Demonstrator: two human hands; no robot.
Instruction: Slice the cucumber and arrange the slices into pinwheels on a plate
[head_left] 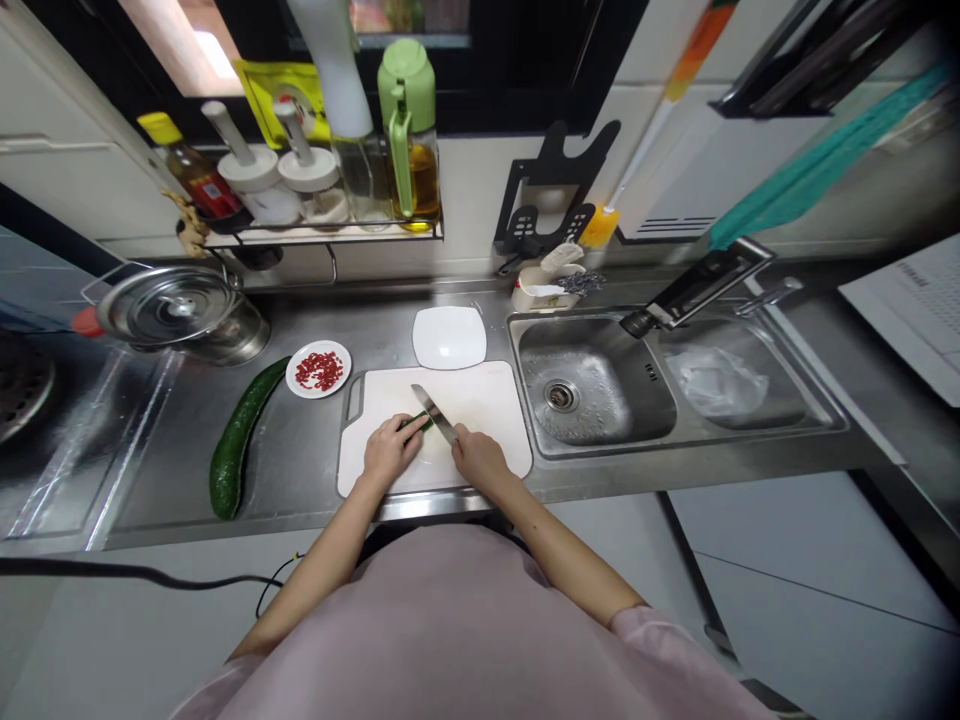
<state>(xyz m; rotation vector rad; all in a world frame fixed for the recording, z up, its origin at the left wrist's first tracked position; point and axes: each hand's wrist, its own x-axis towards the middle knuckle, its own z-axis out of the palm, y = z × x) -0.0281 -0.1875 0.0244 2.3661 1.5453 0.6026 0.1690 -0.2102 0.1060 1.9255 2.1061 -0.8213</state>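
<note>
My right hand (480,462) is closed round the handle of a kitchen knife (433,408). The blade slants up and to the left over a white cutting board (480,395). My left hand (391,452) presses its fingers on a thin green vegetable piece (425,421) lying on the board, right beside the blade. Most of that piece is hidden by my fingers, and its exact kind cannot be made out. Just behind the board sits a white square plate (450,338). To the left, a round white plate (300,386) holds small chopped red bits (320,371).
A long dark green gourd (238,450) lies left of the board. Farther left stands a lidded steel pot (184,310). A double sink (600,440) with a tap (675,300) is on the right. Above the counter, a rack (322,236) carries bottles and jars.
</note>
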